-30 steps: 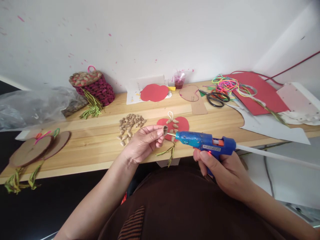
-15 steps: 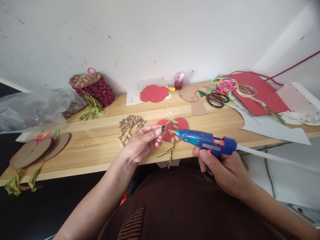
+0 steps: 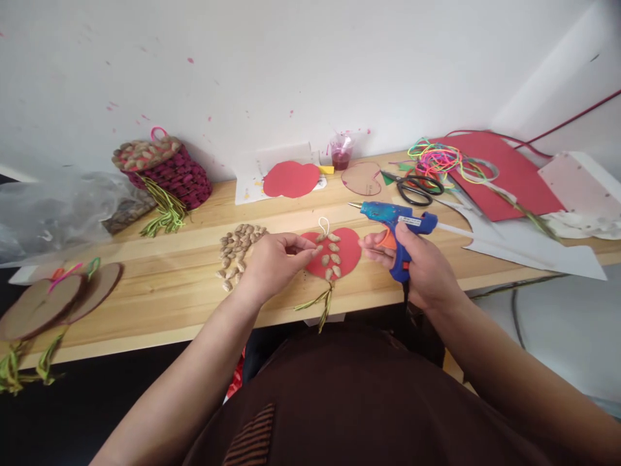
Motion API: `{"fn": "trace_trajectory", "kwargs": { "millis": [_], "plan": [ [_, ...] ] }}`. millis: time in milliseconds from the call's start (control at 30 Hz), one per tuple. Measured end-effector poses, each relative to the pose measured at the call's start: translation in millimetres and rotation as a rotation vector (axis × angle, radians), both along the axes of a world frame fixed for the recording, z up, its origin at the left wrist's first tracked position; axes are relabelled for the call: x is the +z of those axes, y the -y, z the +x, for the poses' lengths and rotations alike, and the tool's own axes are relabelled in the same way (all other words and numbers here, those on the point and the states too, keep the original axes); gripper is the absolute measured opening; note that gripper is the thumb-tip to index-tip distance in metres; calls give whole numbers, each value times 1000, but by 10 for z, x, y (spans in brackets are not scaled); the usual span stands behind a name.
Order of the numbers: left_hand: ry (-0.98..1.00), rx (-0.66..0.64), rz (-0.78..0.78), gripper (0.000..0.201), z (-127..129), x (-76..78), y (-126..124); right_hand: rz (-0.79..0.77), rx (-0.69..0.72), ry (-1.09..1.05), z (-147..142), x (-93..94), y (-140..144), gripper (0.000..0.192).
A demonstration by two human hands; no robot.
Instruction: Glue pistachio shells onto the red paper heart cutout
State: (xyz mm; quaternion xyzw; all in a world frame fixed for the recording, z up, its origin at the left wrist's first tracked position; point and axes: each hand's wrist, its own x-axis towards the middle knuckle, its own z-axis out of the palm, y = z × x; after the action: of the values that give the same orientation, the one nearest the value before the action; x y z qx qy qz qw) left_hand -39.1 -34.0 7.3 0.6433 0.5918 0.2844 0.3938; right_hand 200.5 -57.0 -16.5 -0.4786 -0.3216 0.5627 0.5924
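My left hand [image 3: 284,259] pinches a peanut [image 3: 317,249] at the left part of a red heart-shaped card [image 3: 350,249]. Several other peanuts [image 3: 334,247] sit in rows down the card's middle. A white loop [image 3: 323,224] tops the card, and a green tassel [image 3: 326,307] hangs from its lower end. In my right hand [image 3: 427,265] is a blue hot glue gun [image 3: 388,212], its nozzle pointing left above the card's upper right. My fingers are around its handle near the orange trigger. Beside my left hand lies a pile of loose peanuts [image 3: 240,243].
A purple woven basket [image 3: 174,178] topped with peanuts stands at the back left, beside a plastic bag [image 3: 53,213]. Brown card pieces [image 3: 41,307] lie front left. Behind are a red cutout [image 3: 291,179], a cup of dark liquid [image 3: 341,158], black scissors [image 3: 418,189] and tangled cords [image 3: 434,158].
My left hand has brought the peanut down onto the red card. My right hand has drawn the glue gun up and away from the peanut, tilting its handle downward.
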Motion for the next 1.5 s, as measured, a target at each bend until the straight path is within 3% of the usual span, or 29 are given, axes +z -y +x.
{"fn": "trace_trajectory", "kwargs": {
  "millis": [300,467,633,833,1167,1500],
  "plan": [
    [-273,12,55,16,175,33,-137,-55,34,-102,-66,-53,-130,35],
    [-292,0,126,10,219,22,-204,-99,70,-93,-18,-24,-56,30],
    [-339,-18,177,8,243,12,-210,-48,21,-51,-30,-10,-67,31],
    [-495,-55,161,10,290,31,-196,-68,171,-207,-125,-82,-208,35],
    [-681,-109,219,10,340,23,-215,-104,144,-175,-185,-100,-213,29],
    [-743,-129,212,11,369,35,-223,-113,136,-157,-198,-100,-212,29]
  ]
}}
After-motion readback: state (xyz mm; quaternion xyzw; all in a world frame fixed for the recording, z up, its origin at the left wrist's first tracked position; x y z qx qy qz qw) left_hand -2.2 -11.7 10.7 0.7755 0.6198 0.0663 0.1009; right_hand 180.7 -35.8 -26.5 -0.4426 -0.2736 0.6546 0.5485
